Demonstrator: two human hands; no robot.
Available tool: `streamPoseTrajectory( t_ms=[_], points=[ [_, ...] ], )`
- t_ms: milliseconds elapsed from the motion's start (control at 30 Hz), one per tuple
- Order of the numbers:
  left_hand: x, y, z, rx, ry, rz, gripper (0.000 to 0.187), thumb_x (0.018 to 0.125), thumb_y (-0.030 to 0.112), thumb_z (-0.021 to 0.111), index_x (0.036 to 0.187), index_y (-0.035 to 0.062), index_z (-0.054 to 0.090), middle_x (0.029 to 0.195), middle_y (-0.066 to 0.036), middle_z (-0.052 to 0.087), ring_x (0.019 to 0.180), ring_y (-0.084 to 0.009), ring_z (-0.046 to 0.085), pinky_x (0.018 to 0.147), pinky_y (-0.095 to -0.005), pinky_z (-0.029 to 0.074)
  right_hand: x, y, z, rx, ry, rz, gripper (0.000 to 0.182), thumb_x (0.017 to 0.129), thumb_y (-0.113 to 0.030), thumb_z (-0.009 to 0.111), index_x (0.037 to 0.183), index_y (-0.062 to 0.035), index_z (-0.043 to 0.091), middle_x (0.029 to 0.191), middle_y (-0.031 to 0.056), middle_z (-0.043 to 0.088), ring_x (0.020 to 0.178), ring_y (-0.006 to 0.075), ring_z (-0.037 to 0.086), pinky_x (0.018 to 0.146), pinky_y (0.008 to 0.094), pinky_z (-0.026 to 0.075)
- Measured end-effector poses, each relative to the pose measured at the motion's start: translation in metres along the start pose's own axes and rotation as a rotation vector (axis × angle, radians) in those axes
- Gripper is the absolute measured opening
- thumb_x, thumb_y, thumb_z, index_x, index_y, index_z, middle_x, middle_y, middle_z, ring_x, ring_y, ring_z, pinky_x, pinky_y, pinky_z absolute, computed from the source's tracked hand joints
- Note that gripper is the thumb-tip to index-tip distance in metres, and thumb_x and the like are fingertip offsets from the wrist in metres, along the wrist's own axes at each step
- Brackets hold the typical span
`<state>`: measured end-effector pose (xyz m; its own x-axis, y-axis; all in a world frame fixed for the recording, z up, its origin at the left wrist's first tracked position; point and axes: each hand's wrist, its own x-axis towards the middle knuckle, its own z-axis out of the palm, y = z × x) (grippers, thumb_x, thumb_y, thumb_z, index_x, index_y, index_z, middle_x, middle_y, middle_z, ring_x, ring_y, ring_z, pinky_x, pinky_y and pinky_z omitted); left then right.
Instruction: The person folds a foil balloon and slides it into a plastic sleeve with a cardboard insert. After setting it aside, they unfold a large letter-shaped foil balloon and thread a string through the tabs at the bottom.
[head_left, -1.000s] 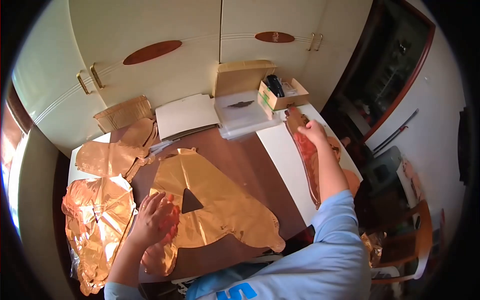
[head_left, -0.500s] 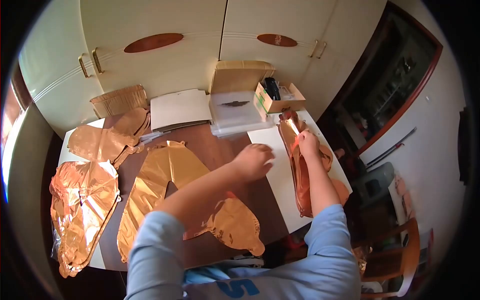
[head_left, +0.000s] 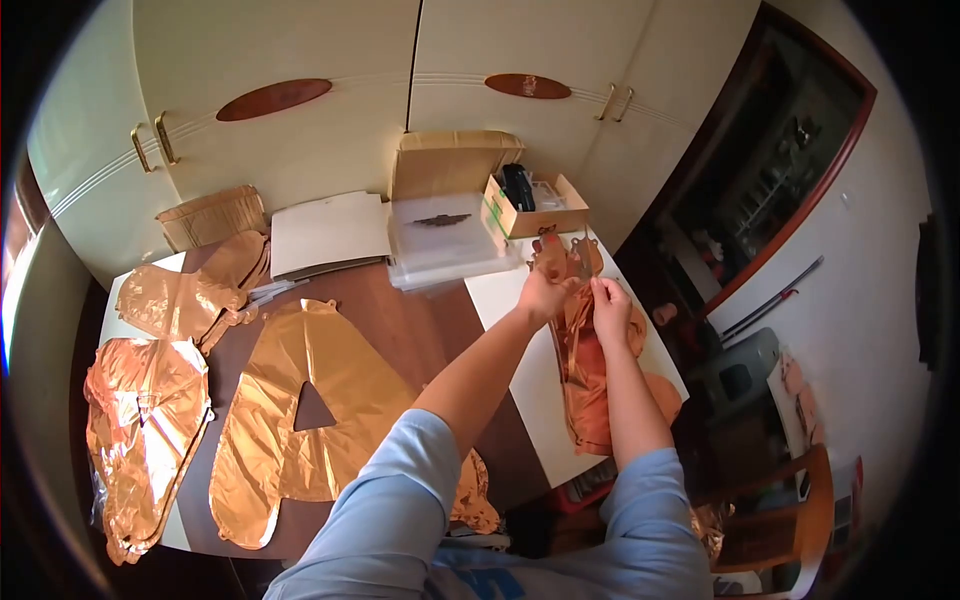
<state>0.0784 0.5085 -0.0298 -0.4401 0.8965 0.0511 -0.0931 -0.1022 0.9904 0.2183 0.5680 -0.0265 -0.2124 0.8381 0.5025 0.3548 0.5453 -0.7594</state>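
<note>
A pile of flat copper-coloured foil balloons (head_left: 588, 385) lies on the white right end of the table. At its far end my left hand (head_left: 546, 294) is closed on the top foil balloon. Close beside it, my right hand (head_left: 610, 303) pinches the same foil balloon near its edge. Between the two hands the foil stands up in a narrow fold. My fingers partly hide where they grip. A flat gold foil balloon shaped like a letter A (head_left: 345, 400) is spread on the brown middle of the table, partly covered by my left arm.
More foil balloons (head_left: 150, 420) lie at the left, with others (head_left: 195, 290) behind them. Along the back stand a stack of white boards (head_left: 330, 235), a clear plastic box (head_left: 440, 255) and a small carton (head_left: 545, 222). A wooden chair (head_left: 790, 520) is at the lower right.
My left hand has moved from above the table's middle to the pile at the right and closed on the foil. My right hand stays at the pile. The view has shifted slightly.
</note>
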Motion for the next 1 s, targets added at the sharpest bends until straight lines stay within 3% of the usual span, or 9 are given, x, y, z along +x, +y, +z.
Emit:
streamPoseTrajectory(
  t_ms=[67, 167, 400, 600, 667, 700, 833, 933, 1000],
  points=[
    [0.010, 0.001, -0.001, -0.100, -0.216, -0.079, 0.043, 0.081, 0.025, 0.075, 0.110, -0.0061, 0.066, 0.100, -0.022, 0.071, 0.090, -0.0343, 0.070, 0.079, -0.0385, 0.054, -0.001, -0.002, -0.003, -0.011, -0.045, 0.015, 0.024, 0.095, -0.020, 0.063, 0.097, 0.0029, 0.067, 0.083, 0.0068, 0.068, 0.077, 0.0147, 0.061, 0.073, 0.0294, 0.048],
    [0.009, 0.007, 0.004, 0.280, -0.068, 0.074, 0.029, 0.079, 0.024, 0.074, 0.088, -0.0041, 0.072, 0.083, -0.021, 0.071, 0.079, -0.0332, 0.071, 0.074, -0.0396, 0.054, -0.003, -0.006, -0.003, 0.004, -0.036, 0.003, 0.023, 0.094, -0.019, 0.065, 0.104, 0.0018, 0.067, 0.089, 0.0065, 0.069, 0.081, 0.0134, 0.062, 0.076, 0.0286, 0.050],
    [-0.003, 0.020, -0.004, 0.437, -0.034, 0.184, 0.029, 0.077, 0.029, 0.073, 0.087, 0.0021, 0.073, 0.079, -0.022, 0.069, 0.078, -0.0374, 0.069, 0.073, -0.0427, 0.054, 0.002, -0.022, -0.008, 0.280, -0.294, 0.139, 0.027, 0.092, -0.020, 0.068, 0.109, 0.0013, 0.065, 0.092, 0.0040, 0.067, 0.084, 0.0108, 0.060, 0.078, 0.0257, 0.048],
    [-0.012, 0.019, -0.004, 0.610, -0.061, 0.262, 0.038, 0.079, 0.036, 0.072, 0.097, 0.0022, 0.069, 0.091, -0.021, 0.068, 0.087, -0.0375, 0.067, 0.078, -0.0439, 0.053, 0.009, -0.034, -0.005, 0.084, -0.286, 0.057, 0.022, 0.091, -0.019, 0.068, 0.102, -0.0003, 0.066, 0.086, 0.0040, 0.067, 0.078, 0.0105, 0.060, 0.072, 0.0273, 0.049],
    [-0.021, 0.023, -0.004, 0.623, -0.025, 0.342, 0.046, 0.080, 0.040, 0.072, 0.105, 0.0023, 0.067, 0.097, -0.018, 0.067, 0.091, -0.0359, 0.066, 0.081, -0.0420, 0.052, 0.012, -0.032, -0.008, 0.089, -0.126, 0.005, 0.019, 0.093, -0.019, 0.066, 0.096, -0.0004, 0.066, 0.083, 0.0040, 0.066, 0.076, 0.0101, 0.059, 0.070, 0.0278, 0.049],
    [-0.027, 0.029, -0.007, 0.581, -0.146, 0.212, 0.059, 0.082, 0.053, 0.068, 0.116, 0.0046, 0.063, 0.109, -0.017, 0.063, 0.105, -0.0351, 0.061, 0.094, -0.0432, 0.046, 0.014, -0.034, -0.015, 0.086, -0.031, -0.019, 0.018, 0.094, -0.019, 0.064, 0.096, -0.0004, 0.065, 0.084, 0.0038, 0.066, 0.076, 0.0102, 0.059, 0.071, 0.0277, 0.049],
    [-0.050, 0.013, -0.018, 0.916, -0.311, 0.395, 0.068, 0.082, 0.064, 0.060, 0.119, 0.0072, 0.062, 0.120, -0.014, 0.059, 0.120, -0.0320, 0.052, 0.109, -0.0476, 0.030, 0.017, -0.056, -0.073, 0.282, 0.356, -0.033, 0.019, 0.098, -0.019, 0.058, 0.101, -0.0010, 0.064, 0.094, 0.0025, 0.065, 0.086, 0.0104, 0.057, 0.080, 0.0254, 0.047],
    [-0.063, 0.004, -0.025, 1.208, -0.412, 0.511, 0.081, 0.078, 0.070, 0.058, 0.132, 0.0095, 0.055, 0.139, -0.011, 0.049, 0.139, -0.0298, 0.035, 0.119, -0.0502, 0.011, 0.005, -0.064, -0.145, 0.134, 0.659, -0.142, 0.019, 0.098, -0.016, 0.056, 0.107, -0.0006, 0.063, 0.102, 0.0066, 0.066, 0.095, 0.0150, 0.060, 0.087, 0.0286, 0.047],
    [-0.063, 0.015, -0.024, 1.239, -0.485, 0.407, 0.089, 0.075, 0.070, 0.060, 0.138, 0.0080, 0.049, 0.144, -0.010, 0.042, 0.143, -0.0291, 0.027, 0.120, -0.0515, 0.008, -0.008, -0.039, -0.226, -0.066, 0.898, -0.206, 0.025, 0.096, -0.014, 0.057, 0.116, 0.0000, 0.063, 0.110, 0.0106, 0.066, 0.102, 0.0200, 0.061, 0.092, 0.0321, 0.049]
  ],
)
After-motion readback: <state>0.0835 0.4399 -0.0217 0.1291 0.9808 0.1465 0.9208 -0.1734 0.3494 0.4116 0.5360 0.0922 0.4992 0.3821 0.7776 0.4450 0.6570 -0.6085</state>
